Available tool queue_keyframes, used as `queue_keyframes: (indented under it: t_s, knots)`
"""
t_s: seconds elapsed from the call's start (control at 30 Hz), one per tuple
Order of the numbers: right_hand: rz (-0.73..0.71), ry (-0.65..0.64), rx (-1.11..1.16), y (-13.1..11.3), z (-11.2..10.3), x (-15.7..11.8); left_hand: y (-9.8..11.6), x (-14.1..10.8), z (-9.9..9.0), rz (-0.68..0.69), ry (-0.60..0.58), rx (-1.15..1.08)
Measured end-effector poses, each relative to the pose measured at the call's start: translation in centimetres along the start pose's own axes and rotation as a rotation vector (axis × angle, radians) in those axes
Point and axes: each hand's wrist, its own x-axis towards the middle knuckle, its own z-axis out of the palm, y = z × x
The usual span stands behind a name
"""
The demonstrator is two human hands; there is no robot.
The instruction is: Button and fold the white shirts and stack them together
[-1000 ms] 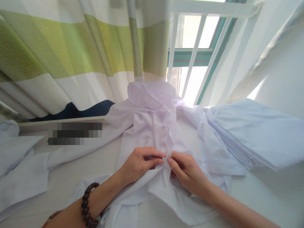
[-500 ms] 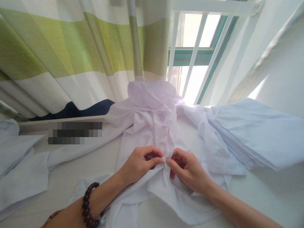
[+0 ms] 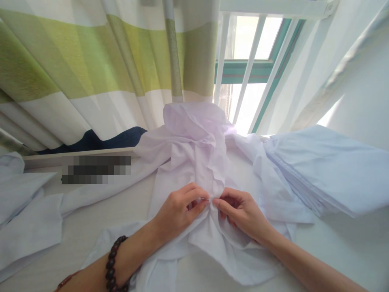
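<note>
Both hands (image 3: 179,205) (image 3: 247,211) pinch the white shirt (image 3: 190,160), largely hiding the small bit they grip.

A white shirt (image 3: 185,166) lies rumpled on a pale surface (image 3: 85,227), its sleeves (image 3: 121,180) spread to either side, and at the middle of the shirt the left hand (image 3: 179,205), with a dark beaded bracelet (image 3: 111,263) at the wrist, and the right hand (image 3: 246,211) pinch gathered fabric, close together. Just right of the shirt sits a stack of folded white cloth (image 3: 328,166). Behind the shirt hangs a green-banded curtain (image 3: 91,61) on the left, with a white railing (image 3: 251,61) before a teal-framed window (image 3: 269,38) on the right.
</note>
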Motion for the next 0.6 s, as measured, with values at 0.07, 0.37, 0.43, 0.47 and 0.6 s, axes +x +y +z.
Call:
queue_keyframes:
  t_s: [0.07,0.37,0.43,0.47,0.6]
  knots:
    - [-0.023,0.026,0.021,0.01,0.06,0.06,-0.07,0.08,-0.10,-0.015,0.003,0.014]
    - [0.008,0.001,0.066,0.20,0.07,0.01,-0.21,0.22,0.04,-0.008,0.017,-0.009]
    - [0.004,-0.020,0.053,0.22,0.02,0.01,-0.34,0.23,-0.01,0.010,0.020,-0.039]
    - [0.001,-0.026,0.046,0.22,0.00,0.02,-0.41,0.24,-0.07,0.015,0.017,-0.055]
    - [-0.005,-0.045,0.021,0.19,-0.04,0.04,-0.60,0.27,-0.31,0.029,-0.002,-0.078]
